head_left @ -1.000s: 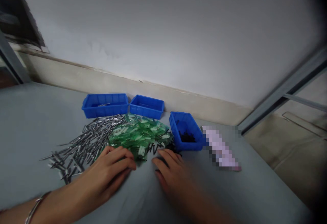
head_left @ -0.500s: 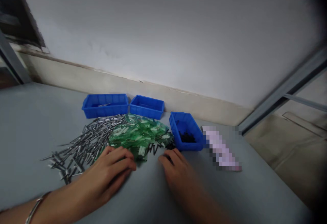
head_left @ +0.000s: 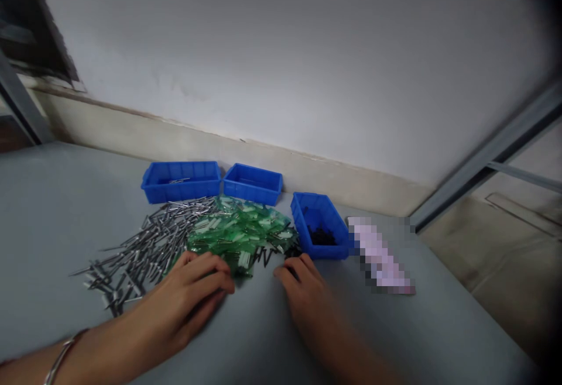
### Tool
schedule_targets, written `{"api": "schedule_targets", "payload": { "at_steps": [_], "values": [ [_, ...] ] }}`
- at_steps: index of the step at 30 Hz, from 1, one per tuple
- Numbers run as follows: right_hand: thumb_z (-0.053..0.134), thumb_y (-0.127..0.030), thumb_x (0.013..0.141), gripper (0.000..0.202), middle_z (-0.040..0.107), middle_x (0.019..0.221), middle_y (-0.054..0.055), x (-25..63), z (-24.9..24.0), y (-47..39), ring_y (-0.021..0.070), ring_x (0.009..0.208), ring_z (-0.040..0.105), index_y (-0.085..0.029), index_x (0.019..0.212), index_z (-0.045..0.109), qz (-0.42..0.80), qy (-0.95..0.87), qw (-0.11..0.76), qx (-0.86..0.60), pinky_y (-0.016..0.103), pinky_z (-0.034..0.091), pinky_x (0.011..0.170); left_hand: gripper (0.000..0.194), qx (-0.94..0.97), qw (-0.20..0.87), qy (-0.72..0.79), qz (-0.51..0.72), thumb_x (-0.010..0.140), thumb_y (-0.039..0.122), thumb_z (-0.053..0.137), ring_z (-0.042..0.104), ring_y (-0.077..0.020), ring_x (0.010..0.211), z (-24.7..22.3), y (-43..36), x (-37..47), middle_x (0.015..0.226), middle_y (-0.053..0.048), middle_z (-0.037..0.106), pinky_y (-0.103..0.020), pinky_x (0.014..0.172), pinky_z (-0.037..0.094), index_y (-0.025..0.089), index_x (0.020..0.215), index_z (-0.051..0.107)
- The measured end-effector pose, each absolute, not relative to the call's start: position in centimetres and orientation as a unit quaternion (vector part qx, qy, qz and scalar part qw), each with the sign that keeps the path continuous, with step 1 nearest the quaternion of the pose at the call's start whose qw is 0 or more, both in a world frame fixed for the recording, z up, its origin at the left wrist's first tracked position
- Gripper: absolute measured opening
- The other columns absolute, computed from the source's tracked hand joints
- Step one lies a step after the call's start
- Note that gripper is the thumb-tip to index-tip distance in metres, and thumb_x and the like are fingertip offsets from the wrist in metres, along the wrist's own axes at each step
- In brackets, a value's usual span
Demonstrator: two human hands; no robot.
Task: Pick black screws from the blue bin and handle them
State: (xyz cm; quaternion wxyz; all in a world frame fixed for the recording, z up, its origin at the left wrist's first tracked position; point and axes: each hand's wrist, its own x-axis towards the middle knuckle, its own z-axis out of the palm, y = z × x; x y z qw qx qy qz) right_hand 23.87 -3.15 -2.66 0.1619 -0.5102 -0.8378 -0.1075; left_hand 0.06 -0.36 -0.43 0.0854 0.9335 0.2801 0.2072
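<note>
Right hand (head_left: 307, 294) lies curled, fingertips at small black pieces (head_left: 292, 252) — picking seems underway; a firm pinch comes next — left hand (head_left: 193, 291) rests loosely spread.

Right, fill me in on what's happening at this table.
A person has both hands on a grey table. The left hand rests at the near edge of a pile of green plastic pieces, beside a heap of metal pins. The right hand touches small black parts near a blue bin holding more. Two other blue bins stand behind.
</note>
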Motion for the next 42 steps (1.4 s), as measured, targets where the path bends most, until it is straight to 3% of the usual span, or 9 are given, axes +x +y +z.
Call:
{"api": "schedule_targets", "payload": {
  "at_steps": [12, 26, 33, 42],
  "values": [
    [0.043, 0.002, 0.079, 0.026, 0.059, 0.090, 0.009, 23.9, -2.5, -3.1, 0.0208, 0.087, 0.055, -0.017, 0.088, 0.058, -0.125, -0.824, 0.165, -0.528, 0.031, 0.048, 0.073, 0.025, 0.937, 0.078, 0.279, 0.197, 0.088, 0.009, 0.036, 0.052, -0.0158, 0.088, -0.4, -0.4, 0.1, 0.099, -0.003, 0.055, -0.029, 0.081, 0.036, 0.022, 0.101, 0.052],
    [0.037, 0.004, 0.077, 0.034, 0.059, 0.083, 0.006, 23.9, -3.2, -2.7, 0.0195, 0.082, 0.054, -0.017, 0.089, 0.060, -0.082, -0.817, 0.197, -0.535, 0.031, 0.050, 0.070, 0.025, 0.939, 0.075, 0.273, 0.196, 0.088, 0.009, 0.035, 0.052, -0.0157, 0.086, -0.5, -0.3, 0.1, 0.098, -0.002, 0.054, -0.029, 0.079, 0.035, 0.023, 0.101, 0.051],
    [0.036, 0.001, 0.079, 0.037, 0.058, 0.092, 0.006, 23.9, -2.5, -3.1, 0.0173, 0.087, 0.053, -0.020, 0.101, 0.057, -0.032, -0.826, 0.260, -0.500, 0.029, 0.047, 0.078, 0.025, 0.938, 0.084, 0.277, 0.192, 0.088, 0.009, 0.036, 0.051, -0.0155, 0.089, -0.5, -0.4, 0.0, 0.100, -0.002, 0.053, -0.028, 0.079, 0.035, 0.023, 0.102, 0.051],
    [0.046, -0.002, 0.073, 0.026, 0.062, 0.083, 0.002, 23.8, -0.5, -3.2, 0.0123, 0.076, 0.059, -0.020, 0.086, 0.059, 0.135, -0.747, 0.389, -0.522, 0.024, 0.048, 0.068, 0.022, 0.935, 0.110, 0.278, 0.192, 0.088, 0.011, 0.039, 0.052, -0.0148, 0.088, 0.2, -0.5, 0.2, 0.099, -0.001, 0.055, -0.027, 0.082, 0.035, 0.023, 0.100, 0.052]
  ]
}}
